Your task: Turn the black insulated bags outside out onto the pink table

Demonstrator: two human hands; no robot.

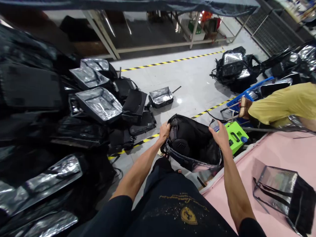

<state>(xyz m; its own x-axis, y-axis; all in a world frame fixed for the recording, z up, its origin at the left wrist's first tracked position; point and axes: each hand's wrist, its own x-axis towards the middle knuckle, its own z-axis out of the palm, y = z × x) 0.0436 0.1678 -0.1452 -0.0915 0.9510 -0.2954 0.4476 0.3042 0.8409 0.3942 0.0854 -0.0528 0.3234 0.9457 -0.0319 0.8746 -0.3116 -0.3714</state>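
Observation:
I hold a black insulated bag (195, 141) out in front of me above the floor, its silver-lined rim towards me. My left hand (164, 131) is closed on the bag's left top edge. On the bag's right top edge, my right hand (220, 135) grips with fingers curled over the fabric. The bag hangs between both hands, just left of a pink-covered table (249, 164).
A big heap of black and silver bags (74, 108) fills the left. One open silver-lined bag (161, 96) lies on the floor ahead. Another bag (286, 194) rests on the pink table. A person in yellow (283, 103) sits at right near a green box (236, 135).

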